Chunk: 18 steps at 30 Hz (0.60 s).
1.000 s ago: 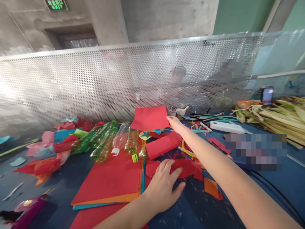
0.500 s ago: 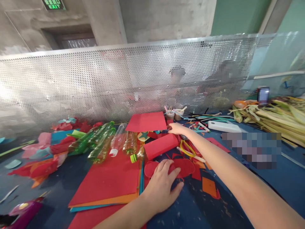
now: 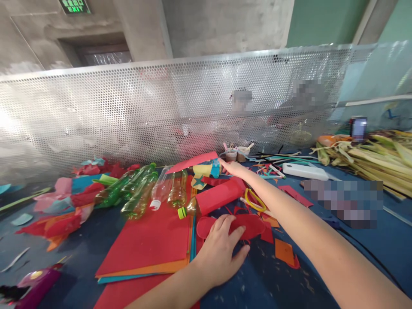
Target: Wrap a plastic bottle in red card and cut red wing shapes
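My left hand lies over a red paper cutout with rounded ends, fingers spread and thumb apart. My right hand reaches forward and pinches the near right corner of a red paper sheet, which is tilted up. Under the raised sheet a blue piece and a yellow piece show, near a cream piece with a green star. Between my hands lies a bottle wrapped in red paper, its yellow-green cap pointing left.
Several clear and green bottles lie left of the wrapped one, partly on a stack of coloured paper. Crumpled tissue paper sits far left. A perforated metal panel stands behind. Dried husks, paper scraps and a white object are to the right.
My right hand has lifted the red sheet's near right corner up and slightly left, uncovering the blue and yellow pieces. My left hand stays in place on the cutout.
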Each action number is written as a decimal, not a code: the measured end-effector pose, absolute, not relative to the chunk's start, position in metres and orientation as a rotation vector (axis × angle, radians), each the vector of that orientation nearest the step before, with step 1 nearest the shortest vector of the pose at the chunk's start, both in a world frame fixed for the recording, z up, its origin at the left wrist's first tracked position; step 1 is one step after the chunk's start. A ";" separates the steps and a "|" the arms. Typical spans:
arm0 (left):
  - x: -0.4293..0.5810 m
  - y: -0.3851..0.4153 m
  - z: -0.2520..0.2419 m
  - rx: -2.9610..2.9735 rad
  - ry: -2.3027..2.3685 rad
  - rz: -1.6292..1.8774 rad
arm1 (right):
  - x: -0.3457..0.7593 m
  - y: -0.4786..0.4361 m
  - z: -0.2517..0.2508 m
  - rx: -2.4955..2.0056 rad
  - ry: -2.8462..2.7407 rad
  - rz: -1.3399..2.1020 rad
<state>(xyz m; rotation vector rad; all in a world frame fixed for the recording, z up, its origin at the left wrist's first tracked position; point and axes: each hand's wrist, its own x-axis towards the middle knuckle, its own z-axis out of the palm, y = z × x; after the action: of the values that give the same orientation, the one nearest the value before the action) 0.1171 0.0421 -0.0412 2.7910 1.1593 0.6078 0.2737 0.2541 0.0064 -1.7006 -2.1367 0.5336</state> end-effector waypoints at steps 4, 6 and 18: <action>0.117 0.043 -0.041 2.795 1.162 0.598 | 0.282 0.248 0.005 -1.781 -2.269 0.659; 0.118 0.043 -0.040 2.796 1.170 0.588 | 0.285 0.247 0.004 -1.784 -2.309 0.705; 0.118 0.043 -0.040 2.793 1.178 0.620 | 0.301 0.242 0.012 -1.621 -2.338 0.736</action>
<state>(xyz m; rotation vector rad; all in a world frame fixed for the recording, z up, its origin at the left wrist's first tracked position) 0.1179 0.0429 -0.0401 2.7929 1.1779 0.6200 0.3014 0.2422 0.0124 -1.6211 -2.3376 0.7360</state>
